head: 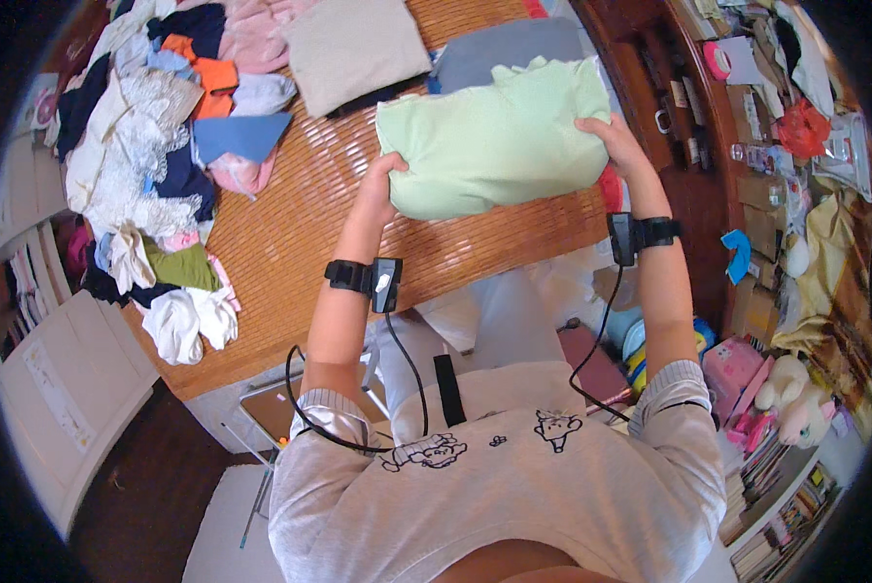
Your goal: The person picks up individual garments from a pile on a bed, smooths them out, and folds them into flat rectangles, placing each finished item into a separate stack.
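A pale green garment (494, 142), folded into a wide rectangle with a ruffled far edge, is held up between my two hands over the bamboo mat (319, 211). My left hand (386, 182) grips its left side, thumb on top. On the right side, my right hand (614, 146) pinches it the same way; the fingers of both hands are mostly hidden beneath the cloth. Behind it lies a folded grey-blue cloth (508, 51), partly covered by the green one in this view. A folded beige cloth (359, 55) rests to the left of that.
A loose heap of clothes (130, 146) spreads along the left side of the mat, with white pieces (181, 324) by the near edge. At right stands a dark wooden cabinet (698, 189) beside crowded shelves. Black cables (600, 335) run from my wrist bands.
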The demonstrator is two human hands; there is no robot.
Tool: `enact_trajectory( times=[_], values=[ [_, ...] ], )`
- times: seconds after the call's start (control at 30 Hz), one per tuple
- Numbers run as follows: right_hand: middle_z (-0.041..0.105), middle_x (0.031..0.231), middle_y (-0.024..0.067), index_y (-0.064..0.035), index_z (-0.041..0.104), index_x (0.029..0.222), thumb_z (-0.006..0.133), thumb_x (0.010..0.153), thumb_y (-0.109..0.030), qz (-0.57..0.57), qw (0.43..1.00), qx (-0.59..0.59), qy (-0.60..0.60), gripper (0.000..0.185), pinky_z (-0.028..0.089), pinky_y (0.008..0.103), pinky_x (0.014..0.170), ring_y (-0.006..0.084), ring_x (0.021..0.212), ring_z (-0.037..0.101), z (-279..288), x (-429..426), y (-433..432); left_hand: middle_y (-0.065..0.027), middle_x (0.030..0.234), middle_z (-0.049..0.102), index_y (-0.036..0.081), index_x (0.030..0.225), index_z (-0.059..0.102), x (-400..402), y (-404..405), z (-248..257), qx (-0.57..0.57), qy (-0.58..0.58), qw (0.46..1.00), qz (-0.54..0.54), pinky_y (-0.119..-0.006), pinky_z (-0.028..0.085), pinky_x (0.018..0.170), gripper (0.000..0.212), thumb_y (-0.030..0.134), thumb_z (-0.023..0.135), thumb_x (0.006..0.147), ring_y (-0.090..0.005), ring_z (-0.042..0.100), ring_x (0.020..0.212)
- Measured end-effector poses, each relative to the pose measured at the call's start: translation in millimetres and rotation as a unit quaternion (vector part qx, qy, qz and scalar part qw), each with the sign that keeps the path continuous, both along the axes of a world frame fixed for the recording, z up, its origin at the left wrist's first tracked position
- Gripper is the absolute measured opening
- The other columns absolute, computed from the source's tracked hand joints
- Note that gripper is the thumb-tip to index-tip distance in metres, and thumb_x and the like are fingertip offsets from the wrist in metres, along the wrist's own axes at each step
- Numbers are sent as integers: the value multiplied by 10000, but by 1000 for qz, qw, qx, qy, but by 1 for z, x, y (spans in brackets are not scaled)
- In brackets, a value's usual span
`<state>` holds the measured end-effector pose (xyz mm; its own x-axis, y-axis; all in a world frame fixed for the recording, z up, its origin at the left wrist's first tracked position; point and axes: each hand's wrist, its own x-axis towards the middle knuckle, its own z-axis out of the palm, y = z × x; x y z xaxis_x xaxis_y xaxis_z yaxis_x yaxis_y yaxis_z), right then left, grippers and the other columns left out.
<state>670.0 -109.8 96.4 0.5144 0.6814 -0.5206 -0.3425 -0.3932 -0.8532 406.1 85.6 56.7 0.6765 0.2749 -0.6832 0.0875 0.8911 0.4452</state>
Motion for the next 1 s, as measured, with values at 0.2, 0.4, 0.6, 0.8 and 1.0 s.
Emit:
enact_trajectory(
  times=[0.2,0.4,0.6,0.8,1.0],
  values=[
    [575,951,88,-2,524,1022,620,704,-198,-8,999,46,-14,386,428,286,749,168,852,544,-25,110,5,-160,976,523,-50,1054,445,99,1,-14,20,-44,995,82,-356,432,780,453,126,467,637,-273,507,903],
    [554,1005,91,4,487,1088,599,725,-307,33,994,-91,47,491,409,272,772,175,891,529,-96,147,14,-113,937,552,-10,1016,482,147,4,-78,-7,80,996,49,-342,441,738,395,241,510,711,-239,532,845],
    [570,980,86,-3,485,1101,603,735,-338,34,990,-85,110,510,427,283,735,179,850,550,-113,159,21,-140,944,551,-43,1060,454,151,12,-95,125,207,970,9,-299,442,708,434,261,530,759,-214,547,821],
    [576,952,90,5,520,1045,620,729,-333,3,997,-32,66,474,431,267,719,160,835,552,-115,170,19,-129,1000,545,-39,1120,426,158,-1,-70,178,183,960,118,-298,435,729,388,211,495,831,-200,538,866],
    [578,942,92,24,520,1036,614,731,-379,46,993,-86,64,514,429,264,712,154,816,548,-138,167,16,-142,1015,552,-43,1084,462,159,-16,-102,336,248,906,67,-301,396,790,371,244,477,850,-218,529,904]
  ],
)
